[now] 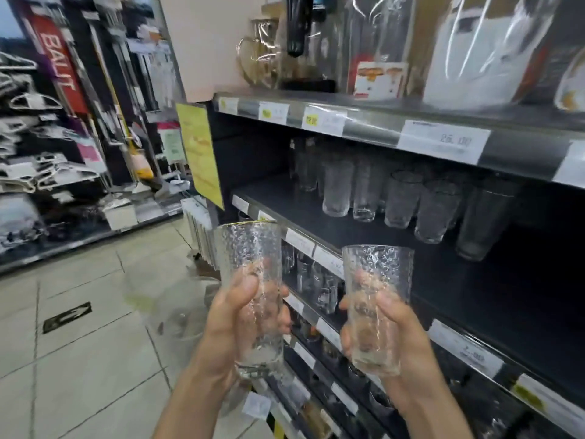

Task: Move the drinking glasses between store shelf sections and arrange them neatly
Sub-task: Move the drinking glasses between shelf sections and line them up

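Drinking glasses in play: two tall clear tumblers with a dimpled texture, both off the shelving and carried upright in front of it. Left dimpled glass [251, 280] gripped round its lower half by the left hand [234, 321], thumb across the front, fingers curled behind. Right dimpled glass [376, 299] held the same way by the right hand [399, 337], fingers wrapped round the base end. Near each other but not touching, both lower than and out in front of the black middle shelf [493, 280].

Standing on that shelf: a row of clear glasses [402, 201], close together toward the back, some tall and narrow, others wider. Too blurred to count. Dark shelf surface showing in front of the row and to its right.

Judged progress: mid-task. Part of the stock apparently in place, these two in transit, neither set down. Cannot tell which section is the destination. Left to do, by the look of it: setting both down, lining them up with their like, evening the gaps. Above, plastic-wrapped clear jugs [376, 42]; below, small dim glassware [319, 289], apparently untouched.
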`<control>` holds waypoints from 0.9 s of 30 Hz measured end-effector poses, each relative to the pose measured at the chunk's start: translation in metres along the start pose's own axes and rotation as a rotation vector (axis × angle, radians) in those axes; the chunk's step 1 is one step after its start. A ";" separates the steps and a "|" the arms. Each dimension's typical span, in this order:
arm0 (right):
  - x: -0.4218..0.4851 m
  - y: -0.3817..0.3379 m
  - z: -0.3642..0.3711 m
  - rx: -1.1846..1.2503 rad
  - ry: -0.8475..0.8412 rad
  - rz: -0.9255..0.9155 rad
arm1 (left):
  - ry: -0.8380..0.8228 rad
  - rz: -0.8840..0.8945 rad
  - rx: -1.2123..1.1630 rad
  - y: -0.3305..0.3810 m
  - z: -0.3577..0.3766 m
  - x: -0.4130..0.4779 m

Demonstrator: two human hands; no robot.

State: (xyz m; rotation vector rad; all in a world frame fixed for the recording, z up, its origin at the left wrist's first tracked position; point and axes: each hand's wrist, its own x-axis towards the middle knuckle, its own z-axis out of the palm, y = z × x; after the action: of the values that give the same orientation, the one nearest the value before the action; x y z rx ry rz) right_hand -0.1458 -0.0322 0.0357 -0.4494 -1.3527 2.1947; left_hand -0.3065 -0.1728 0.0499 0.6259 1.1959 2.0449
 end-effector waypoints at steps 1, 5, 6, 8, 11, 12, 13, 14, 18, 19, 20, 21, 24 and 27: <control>0.013 0.005 0.010 0.021 0.001 0.001 | -0.002 0.008 0.002 0.007 -0.012 0.008; 0.063 0.025 0.054 0.035 0.032 -0.040 | -0.035 0.004 -0.037 0.033 -0.058 0.042; 0.075 0.029 0.064 0.026 0.046 -0.051 | -0.042 0.000 -0.046 0.037 -0.070 0.051; 0.096 0.036 0.080 0.006 0.067 -0.072 | -0.057 -0.005 -0.056 0.045 -0.091 0.069; 0.124 0.041 0.101 -0.059 0.097 -0.088 | -0.066 -0.023 -0.083 0.056 -0.118 0.098; 0.132 0.041 0.107 -0.090 0.115 -0.091 | -0.074 -0.035 -0.091 0.059 -0.124 0.107; 0.141 0.041 0.111 -0.123 0.133 -0.096 | -0.078 -0.047 -0.099 0.062 -0.130 0.116; 0.149 0.041 0.116 -0.153 0.153 -0.100 | -0.073 -0.056 -0.102 0.064 -0.135 0.126; 0.187 0.043 0.125 -0.192 0.243 -0.082 | -0.054 -0.056 -0.061 0.063 -0.152 0.165; 0.198 0.044 0.125 -0.209 0.265 -0.078 | -0.054 -0.061 -0.061 0.061 -0.156 0.176; 0.208 0.045 0.124 -0.233 0.285 -0.081 | -0.055 -0.063 -0.057 0.059 -0.159 0.187; 0.219 0.047 0.122 -0.258 0.303 -0.088 | -0.060 -0.065 -0.045 0.058 -0.161 0.198; 0.252 0.048 0.116 -0.302 0.365 -0.105 | -0.089 -0.071 -0.018 0.052 -0.167 0.235; 0.286 0.047 0.107 -0.325 0.399 -0.114 | -0.124 -0.100 -0.007 0.050 -0.168 0.274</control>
State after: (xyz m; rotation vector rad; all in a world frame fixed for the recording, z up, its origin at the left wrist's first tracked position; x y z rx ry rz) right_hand -0.4462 0.0411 0.0387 -0.8567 -1.4649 1.6803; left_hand -0.6170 -0.0781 0.0345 0.6666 1.1248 1.8980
